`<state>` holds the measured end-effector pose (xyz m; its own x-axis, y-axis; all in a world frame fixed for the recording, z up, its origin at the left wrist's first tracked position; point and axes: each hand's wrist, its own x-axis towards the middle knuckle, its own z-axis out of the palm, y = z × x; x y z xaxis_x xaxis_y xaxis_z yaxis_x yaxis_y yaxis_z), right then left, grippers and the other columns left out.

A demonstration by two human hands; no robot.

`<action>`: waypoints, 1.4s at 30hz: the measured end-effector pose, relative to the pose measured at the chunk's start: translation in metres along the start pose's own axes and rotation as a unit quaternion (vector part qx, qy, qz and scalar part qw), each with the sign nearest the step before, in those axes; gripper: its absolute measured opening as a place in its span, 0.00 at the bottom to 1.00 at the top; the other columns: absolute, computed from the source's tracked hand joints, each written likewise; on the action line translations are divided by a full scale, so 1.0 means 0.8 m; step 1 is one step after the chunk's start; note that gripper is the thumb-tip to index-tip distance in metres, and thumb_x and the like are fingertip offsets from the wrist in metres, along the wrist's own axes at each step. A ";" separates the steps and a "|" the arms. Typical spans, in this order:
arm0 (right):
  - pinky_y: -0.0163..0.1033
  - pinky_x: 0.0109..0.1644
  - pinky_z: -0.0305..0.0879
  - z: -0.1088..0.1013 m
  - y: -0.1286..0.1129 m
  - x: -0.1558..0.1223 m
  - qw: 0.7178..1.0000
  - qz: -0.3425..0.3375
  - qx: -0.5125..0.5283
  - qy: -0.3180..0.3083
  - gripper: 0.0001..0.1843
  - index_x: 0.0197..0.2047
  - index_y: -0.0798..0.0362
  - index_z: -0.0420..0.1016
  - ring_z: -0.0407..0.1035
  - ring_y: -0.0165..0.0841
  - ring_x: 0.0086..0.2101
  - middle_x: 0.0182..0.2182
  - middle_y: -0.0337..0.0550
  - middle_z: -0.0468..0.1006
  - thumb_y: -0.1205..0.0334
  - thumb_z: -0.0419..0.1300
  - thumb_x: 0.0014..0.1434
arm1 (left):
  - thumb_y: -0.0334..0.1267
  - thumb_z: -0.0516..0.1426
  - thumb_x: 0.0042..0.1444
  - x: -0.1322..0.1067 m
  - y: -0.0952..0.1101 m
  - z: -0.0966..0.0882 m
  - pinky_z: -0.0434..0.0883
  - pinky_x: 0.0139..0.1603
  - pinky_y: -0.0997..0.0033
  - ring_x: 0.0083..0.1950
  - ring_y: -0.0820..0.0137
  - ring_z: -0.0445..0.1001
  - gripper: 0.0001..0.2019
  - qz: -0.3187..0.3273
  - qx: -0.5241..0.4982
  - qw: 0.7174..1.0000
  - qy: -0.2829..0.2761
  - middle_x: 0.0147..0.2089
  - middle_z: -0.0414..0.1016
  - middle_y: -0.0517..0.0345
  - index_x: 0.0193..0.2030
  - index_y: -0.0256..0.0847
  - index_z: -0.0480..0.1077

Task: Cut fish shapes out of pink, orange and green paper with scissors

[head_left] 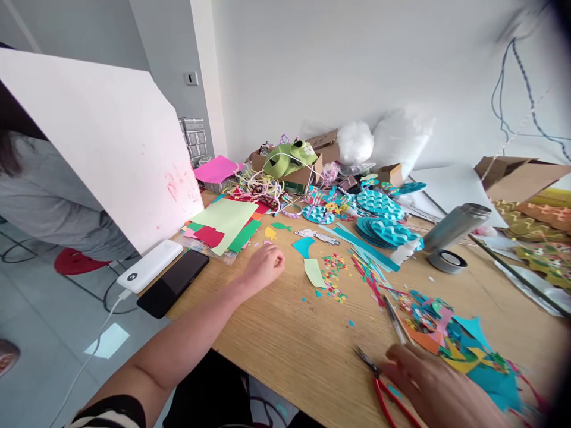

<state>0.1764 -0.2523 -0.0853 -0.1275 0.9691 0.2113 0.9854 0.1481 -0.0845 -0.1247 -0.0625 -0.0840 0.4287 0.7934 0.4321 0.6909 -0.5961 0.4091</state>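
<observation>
My left hand (265,266) is closed in a loose fist above the wooden table, its palm side hidden, so I cannot make out what is in it, if anything. Just beyond it lie a yellow paper fish (270,233) and a green paper fish (282,226). To its right are a pale green paper piece (314,273) and a blue paper piece (304,246). My right hand (428,380), somewhat blurred, has its fingers apart beside the red-handled scissors (378,380), which lie on the table. A pen-like grey tool (393,319) lies just past those fingers.
Paper scraps (468,345) and confetti dots (334,276) cover parts of the table (285,345). A steel flask (457,227) stands tilted-looking beside its lid (447,261). Blue egg-carton pieces (379,205), coloured sheets (227,220), a phone (173,283) and power bank (150,264) surround the work area.
</observation>
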 end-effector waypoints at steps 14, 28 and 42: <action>0.43 0.46 0.64 0.029 -0.088 0.181 0.992 -0.126 -0.022 -0.004 0.08 0.31 0.58 0.78 0.71 0.43 0.41 0.33 0.52 0.80 0.71 0.57 0.59 | 0.50 0.57 0.56 -0.026 0.077 0.022 0.57 0.27 0.71 0.25 0.73 0.67 0.18 0.124 -0.178 0.929 -0.299 0.22 0.73 0.59 0.21 0.40 0.70; 0.35 0.30 0.57 -0.004 -0.058 0.158 0.817 0.117 0.564 -0.022 0.22 0.27 0.54 0.71 0.63 0.31 0.27 0.24 0.38 0.71 0.42 0.58 0.56 | 0.62 0.61 0.44 0.007 0.044 0.015 0.70 0.31 0.71 0.33 0.70 0.72 0.28 -0.295 -0.641 0.709 -0.001 0.39 0.71 0.52 0.39 0.38 0.68; 0.45 0.42 0.67 -0.021 -0.062 0.076 0.971 0.085 0.221 -0.041 0.15 0.42 0.52 0.76 0.75 0.42 0.38 0.36 0.48 0.81 0.53 0.52 0.61 | 0.40 0.65 0.38 0.003 0.046 0.019 0.66 0.25 0.76 0.21 0.76 0.67 0.12 -0.269 -0.565 0.780 -0.021 0.21 0.71 0.61 0.27 0.36 0.70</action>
<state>0.1218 -0.2041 -0.0521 0.0067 0.9967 0.0810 0.8506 0.0369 -0.5246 -0.0899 -0.0809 -0.0801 0.2895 0.9551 -0.0633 -0.1655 0.1150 0.9795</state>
